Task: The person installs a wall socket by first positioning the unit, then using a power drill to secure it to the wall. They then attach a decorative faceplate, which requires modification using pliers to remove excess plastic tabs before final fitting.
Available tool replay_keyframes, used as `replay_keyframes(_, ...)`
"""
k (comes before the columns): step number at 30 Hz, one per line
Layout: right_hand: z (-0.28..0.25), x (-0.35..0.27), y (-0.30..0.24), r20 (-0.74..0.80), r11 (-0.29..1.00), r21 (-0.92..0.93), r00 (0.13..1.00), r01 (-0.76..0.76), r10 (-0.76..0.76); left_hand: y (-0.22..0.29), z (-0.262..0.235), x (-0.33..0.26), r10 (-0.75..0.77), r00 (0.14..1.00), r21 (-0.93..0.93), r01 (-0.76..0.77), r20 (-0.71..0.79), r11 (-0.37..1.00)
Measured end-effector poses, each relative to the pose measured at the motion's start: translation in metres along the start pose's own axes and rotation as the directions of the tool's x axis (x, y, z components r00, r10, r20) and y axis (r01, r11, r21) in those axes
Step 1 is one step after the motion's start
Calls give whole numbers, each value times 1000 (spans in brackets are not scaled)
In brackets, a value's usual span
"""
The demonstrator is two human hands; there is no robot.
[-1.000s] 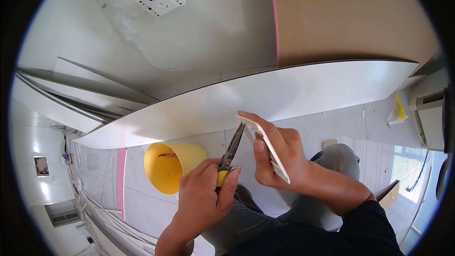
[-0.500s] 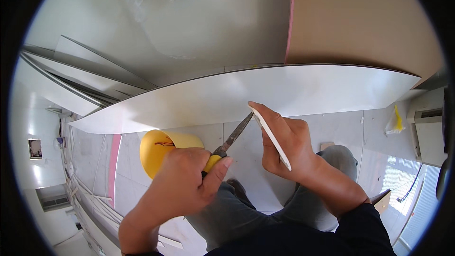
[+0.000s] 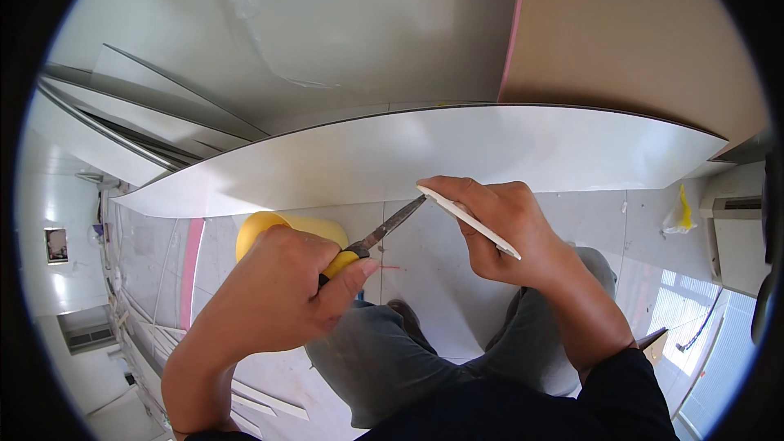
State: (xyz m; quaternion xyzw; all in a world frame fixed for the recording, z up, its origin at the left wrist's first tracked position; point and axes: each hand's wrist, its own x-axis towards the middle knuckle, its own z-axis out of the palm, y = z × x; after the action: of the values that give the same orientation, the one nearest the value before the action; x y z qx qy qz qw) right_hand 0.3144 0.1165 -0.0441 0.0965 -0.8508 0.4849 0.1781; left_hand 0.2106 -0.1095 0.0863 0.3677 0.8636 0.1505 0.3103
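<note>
Head view: a yellow bucket (image 3: 269,229) is seen on the tiled floor (image 3: 433,278), partly hidden by the left hand (image 3: 282,290), which is closed around yellow-handled pliers (image 3: 380,237); their tip is set against a thin white strip (image 3: 465,220) pinched in the right hand (image 3: 498,224), and no cut is yet visible

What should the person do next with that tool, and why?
Probably close the pliers on the end of the thin white strip. The left hand has their tip right at the strip's end, which the right hand holds steady.
</note>
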Motion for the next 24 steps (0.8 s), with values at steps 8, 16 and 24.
replay_keyframes(8,5,0,-5,-72,980,136,986,-142,153,-14,18,6,-67,996,-281,79,52,956)
replay_keyframes(16,8,-2,-5,-107,990,101,988,-100,111,-13,35,1,-93,987,-514,149,134,845)
replay_keyframes(24,10,1,-5,-117,1000,-8,993,-19,18,-7,24,0,-136,980,-393,184,148,901)
